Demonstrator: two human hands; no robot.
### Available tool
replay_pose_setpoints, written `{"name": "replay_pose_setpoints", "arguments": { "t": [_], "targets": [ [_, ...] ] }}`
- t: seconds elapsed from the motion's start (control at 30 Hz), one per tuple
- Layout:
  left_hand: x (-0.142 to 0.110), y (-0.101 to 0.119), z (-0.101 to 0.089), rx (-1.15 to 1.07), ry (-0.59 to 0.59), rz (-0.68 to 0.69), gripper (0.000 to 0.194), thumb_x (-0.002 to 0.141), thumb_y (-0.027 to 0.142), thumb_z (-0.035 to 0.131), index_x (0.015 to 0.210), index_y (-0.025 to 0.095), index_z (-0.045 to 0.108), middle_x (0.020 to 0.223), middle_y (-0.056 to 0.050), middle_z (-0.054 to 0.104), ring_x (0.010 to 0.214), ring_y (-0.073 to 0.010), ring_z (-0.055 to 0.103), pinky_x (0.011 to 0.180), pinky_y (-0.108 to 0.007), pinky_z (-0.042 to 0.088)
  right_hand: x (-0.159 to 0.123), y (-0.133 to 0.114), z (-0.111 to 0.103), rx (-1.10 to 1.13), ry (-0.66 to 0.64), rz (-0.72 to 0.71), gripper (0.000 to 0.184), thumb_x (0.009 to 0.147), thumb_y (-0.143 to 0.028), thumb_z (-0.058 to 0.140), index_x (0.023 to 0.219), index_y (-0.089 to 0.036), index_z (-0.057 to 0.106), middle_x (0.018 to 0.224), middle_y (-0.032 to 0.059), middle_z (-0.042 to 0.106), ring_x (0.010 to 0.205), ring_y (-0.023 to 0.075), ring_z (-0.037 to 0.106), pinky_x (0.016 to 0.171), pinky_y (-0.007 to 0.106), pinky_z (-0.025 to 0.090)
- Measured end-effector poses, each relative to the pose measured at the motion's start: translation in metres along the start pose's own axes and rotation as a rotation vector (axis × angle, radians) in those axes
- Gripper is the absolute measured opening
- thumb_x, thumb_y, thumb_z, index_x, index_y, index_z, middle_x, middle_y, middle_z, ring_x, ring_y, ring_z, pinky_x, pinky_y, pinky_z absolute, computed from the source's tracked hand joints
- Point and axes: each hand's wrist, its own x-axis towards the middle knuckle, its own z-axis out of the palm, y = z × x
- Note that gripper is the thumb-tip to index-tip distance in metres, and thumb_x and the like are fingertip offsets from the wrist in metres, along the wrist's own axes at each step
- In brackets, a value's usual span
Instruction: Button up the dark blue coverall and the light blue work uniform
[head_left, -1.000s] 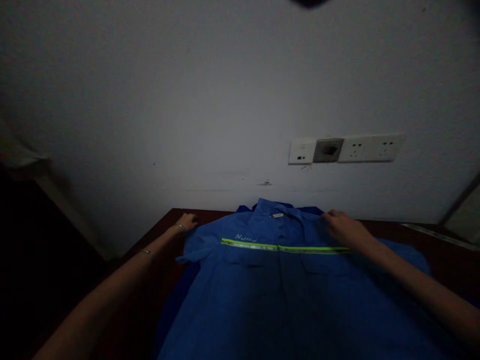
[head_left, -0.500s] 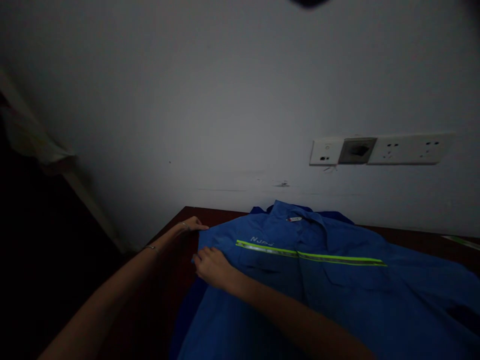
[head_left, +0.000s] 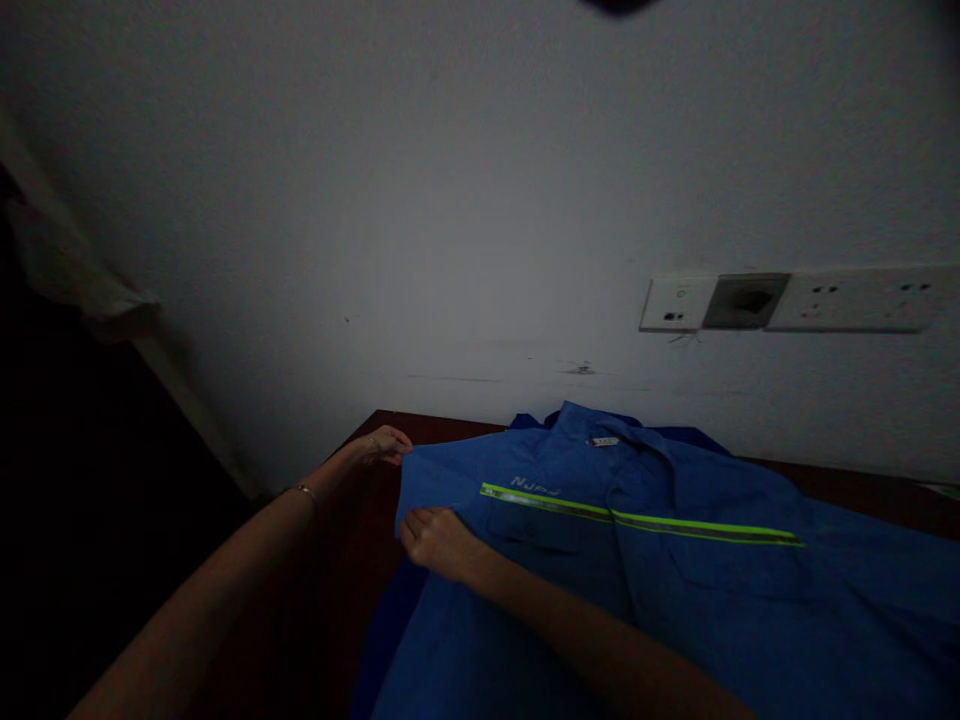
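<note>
A blue work jacket with a yellow-green reflective stripe across the chest and pale lettering lies spread on a dark red table. Its collar, with a white label inside, points toward the wall. At the upper corner of the short sleeve on the left, my left hand pinches the cloth edge between thumb and fingers. My right hand is closed on the lower edge of that same sleeve, which stretches between the two hands. Darker blue cloth shows beneath the jacket.
The table meets a pale wall at its back edge. A row of switches and sockets is mounted on the wall at right. The far left is very dark, with a pale crumpled item there.
My left hand has lifted slightly and pulls the sleeve corner up; the sleeve looks straighter. My right hand has shifted slightly right and down. The whole view has moved a little.
</note>
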Motion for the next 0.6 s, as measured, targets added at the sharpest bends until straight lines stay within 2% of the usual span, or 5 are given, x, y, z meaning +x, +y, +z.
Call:
{"name": "replay_pose_setpoints", "arguments": {
  "t": [0.17, 0.3, 0.4, 0.5, 0.6],
  "targets": [
    [0.001, 0.004, 0.010, 0.109, 0.040, -0.028, 0.025, 0.056, 0.018, 0.066, 0.080, 0.012, 0.060, 0.058, 0.000, 0.061, 0.054, -0.0128, 0.058, 0.057, -0.026, 0.049, 0.002, 0.001, 0.000, -0.014, -0.066, -0.090, 0.012, 0.085, -0.011, 0.044, 0.083, -0.009, 0.055, 0.075, 0.0088, 0.062, 0.069, 0.0175, 0.056, 0.059, 0.030, 0.043],
    [0.002, 0.009, 0.018, 0.457, 0.079, 0.084, 0.026, 0.061, 0.014, 0.056, 0.086, 0.012, 0.060, 0.056, 0.000, 0.059, 0.056, -0.0139, 0.058, 0.055, -0.024, 0.048, 0.001, 0.002, -0.005, 0.029, -0.124, -0.149, 0.012, 0.084, -0.013, 0.045, 0.082, -0.013, 0.057, 0.077, 0.0062, 0.063, 0.075, 0.0166, 0.057, 0.064, 0.029, 0.044],
    [0.001, 0.015, 0.023, 0.626, 0.089, 0.155, 0.028, 0.059, 0.012, 0.052, 0.085, 0.013, 0.061, 0.058, 0.000, 0.058, 0.061, -0.0158, 0.058, 0.059, -0.025, 0.046, -0.001, -0.002, -0.012, 0.124, -0.138, -0.107, 0.016, 0.084, -0.020, 0.046, 0.095, -0.017, 0.057, 0.087, 0.0049, 0.064, 0.084, 0.0173, 0.057, 0.070, 0.030, 0.045],
    [-0.006, 0.021, 0.031, 0.711, 0.078, 0.231, 0.025, 0.057, 0.010, 0.053, 0.080, 0.016, 0.063, 0.071, -0.003, 0.061, 0.077, -0.0189, 0.058, 0.073, -0.027, 0.044, -0.007, -0.008, -0.026, 0.227, -0.114, -0.058, 0.030, 0.085, -0.030, 0.043, 0.113, -0.020, 0.050, 0.106, 0.0067, 0.060, 0.094, 0.0190, 0.056, 0.076, 0.033, 0.045],
    [-0.017, 0.029, 0.048, 0.964, 0.142, 0.377, 0.029, 0.061, 0.008, 0.051, 0.087, 0.016, 0.063, 0.092, -0.011, 0.060, 0.094, -0.0244, 0.053, 0.084, -0.033, 0.039, -0.018, -0.006, -0.049, 0.314, -0.057, -0.045, 0.039, 0.086, -0.035, 0.041, 0.121, -0.017, 0.044, 0.121, 0.0081, 0.053, 0.105, 0.0187, 0.050, 0.086, 0.034, 0.041]
  ]
}}
